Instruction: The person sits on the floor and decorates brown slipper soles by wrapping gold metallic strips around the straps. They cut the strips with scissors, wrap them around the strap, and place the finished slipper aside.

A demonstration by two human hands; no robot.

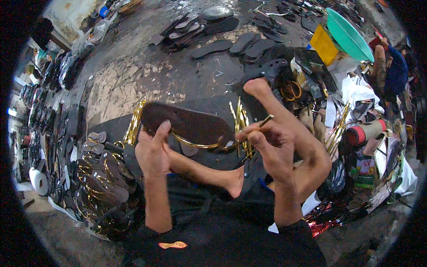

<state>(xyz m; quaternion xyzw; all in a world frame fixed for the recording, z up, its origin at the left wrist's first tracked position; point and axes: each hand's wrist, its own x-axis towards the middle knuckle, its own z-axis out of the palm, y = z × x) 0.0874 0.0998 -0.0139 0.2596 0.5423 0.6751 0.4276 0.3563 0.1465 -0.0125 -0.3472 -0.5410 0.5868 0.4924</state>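
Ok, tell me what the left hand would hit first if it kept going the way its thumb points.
Likely the dark sandal sole the left hand already grips; past it, bare floor, though depth is unclear.

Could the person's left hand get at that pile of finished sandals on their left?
Probably yes: the pile of sandals lies just beside the left hand with nothing between, though that hand now holds the dark sole.

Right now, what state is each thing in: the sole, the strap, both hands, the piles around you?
Dark brown sole: held up, gold strap partly attached.
Gold strap: curved under the sole, one end pulled.
Left hand: gripping the sole.
Right hand: pinching the strap end.
Finished sandals: piled at left.
Green basin: tilted.
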